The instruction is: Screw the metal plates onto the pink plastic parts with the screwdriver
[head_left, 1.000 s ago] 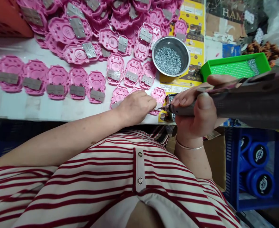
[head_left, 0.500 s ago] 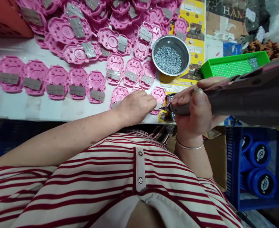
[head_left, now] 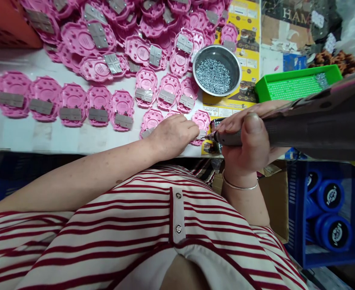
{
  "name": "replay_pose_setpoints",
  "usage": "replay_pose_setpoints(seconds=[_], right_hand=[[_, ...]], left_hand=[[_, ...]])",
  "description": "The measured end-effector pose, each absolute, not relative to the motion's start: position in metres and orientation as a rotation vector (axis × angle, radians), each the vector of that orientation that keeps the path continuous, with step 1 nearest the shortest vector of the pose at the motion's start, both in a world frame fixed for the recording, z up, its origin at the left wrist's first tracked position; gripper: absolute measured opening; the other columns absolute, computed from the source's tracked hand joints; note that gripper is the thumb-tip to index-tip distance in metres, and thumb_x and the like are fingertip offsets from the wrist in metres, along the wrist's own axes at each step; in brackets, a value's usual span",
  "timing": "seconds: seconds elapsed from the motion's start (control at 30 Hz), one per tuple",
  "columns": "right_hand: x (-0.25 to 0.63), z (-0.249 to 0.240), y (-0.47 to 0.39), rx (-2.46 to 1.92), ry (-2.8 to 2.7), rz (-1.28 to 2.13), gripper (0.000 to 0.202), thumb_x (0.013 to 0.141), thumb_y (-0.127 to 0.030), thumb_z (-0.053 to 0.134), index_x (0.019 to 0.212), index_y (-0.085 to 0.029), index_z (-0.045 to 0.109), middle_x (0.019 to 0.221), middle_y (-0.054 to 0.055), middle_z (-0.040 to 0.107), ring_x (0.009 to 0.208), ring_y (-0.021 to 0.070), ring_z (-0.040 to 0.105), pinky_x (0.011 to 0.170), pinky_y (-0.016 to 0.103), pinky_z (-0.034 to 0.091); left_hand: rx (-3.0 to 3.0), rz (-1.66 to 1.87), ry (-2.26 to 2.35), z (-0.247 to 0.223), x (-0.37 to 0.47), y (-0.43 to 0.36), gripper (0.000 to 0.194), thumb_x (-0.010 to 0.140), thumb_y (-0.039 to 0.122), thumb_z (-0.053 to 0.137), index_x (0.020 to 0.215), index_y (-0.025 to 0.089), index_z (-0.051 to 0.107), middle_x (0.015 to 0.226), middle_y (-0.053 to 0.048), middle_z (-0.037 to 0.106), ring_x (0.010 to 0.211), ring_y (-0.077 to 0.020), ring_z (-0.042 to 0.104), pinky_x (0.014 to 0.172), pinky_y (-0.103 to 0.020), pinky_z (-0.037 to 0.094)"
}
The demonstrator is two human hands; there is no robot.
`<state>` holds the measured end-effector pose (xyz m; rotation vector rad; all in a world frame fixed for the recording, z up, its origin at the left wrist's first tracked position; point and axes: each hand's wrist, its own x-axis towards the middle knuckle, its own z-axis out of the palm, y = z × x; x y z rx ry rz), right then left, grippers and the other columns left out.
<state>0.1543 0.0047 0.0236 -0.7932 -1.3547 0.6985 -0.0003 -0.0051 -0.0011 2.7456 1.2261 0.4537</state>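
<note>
My right hand (head_left: 246, 141) is wrapped round a dark electric screwdriver (head_left: 304, 131) that lies nearly level, its bit pointing left. The tip of the bit meets the grey metal plate (head_left: 201, 134) on a pink plastic casing (head_left: 201, 117) near the table's front edge. From the left, my left hand (head_left: 174, 135) reaches over with curled fingers, the fingertips pinched at that casing's left side. Beneath and behind this hand, two more pink casings are partly covered, one of them showing on its left (head_left: 151, 119). Any screw under the bit is too small to make out.
Pink casings with grey plates stand in a row (head_left: 73, 104) on the left and in a heap (head_left: 153, 24) behind. A steel bowl of screws (head_left: 216, 90) and a green tray (head_left: 298, 94) are beyond my right hand. A blue crate (head_left: 298, 241) stands below right.
</note>
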Motion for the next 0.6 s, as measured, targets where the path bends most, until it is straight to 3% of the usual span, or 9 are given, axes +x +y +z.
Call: replay_pose_setpoints(seconds=[0.1,0.2,0.33,0.6], right_hand=[[0.1576,0.0221,0.0038,-0.849,-1.371,0.743,0.031,0.087,-0.057,0.06,0.104,-0.032,0.055,0.075,-0.002,0.053,0.056,0.0138,0.055,0.056,0.033,0.051],[0.1607,0.0207,0.0053,-0.914,-1.452,0.729,0.034,0.088,-0.062,0.055,0.101,-0.031,0.056,0.072,-0.001,0.053,0.061,0.0173,0.058,0.062,0.036,0.053],[0.1599,0.025,0.0068,-0.792,-1.49,0.647,0.024,0.089,-0.055,0.057,0.091,-0.031,0.054,0.066,-0.003,0.049,0.052,0.0146,0.052,0.053,0.032,0.05],[0.1565,0.0304,0.0045,-0.789,-1.381,0.555,0.03,0.086,-0.053,0.06,0.104,-0.03,0.06,0.076,-0.002,0.055,0.047,0.0106,0.05,0.044,0.029,0.045]], left_hand=[[2.749,0.464,1.22,-0.0011,-0.0002,-0.0052,0.022,0.095,0.015,0.048,0.083,0.015,0.067,0.087,-0.006,0.073,0.078,-0.0209,0.063,0.073,-0.035,0.044],[2.737,0.451,1.226,-0.0005,0.0004,-0.0054,0.022,0.095,0.014,0.048,0.083,0.015,0.067,0.086,-0.006,0.073,0.077,-0.0214,0.063,0.073,-0.036,0.045],[2.73,0.441,1.248,0.0002,0.0011,-0.0065,0.022,0.094,0.015,0.049,0.084,0.015,0.068,0.089,-0.006,0.074,0.079,-0.0222,0.064,0.074,-0.037,0.046],[2.723,0.469,1.268,-0.003,0.0013,-0.0087,0.019,0.094,0.016,0.052,0.085,0.014,0.069,0.097,-0.007,0.075,0.083,-0.023,0.066,0.075,-0.037,0.048]])
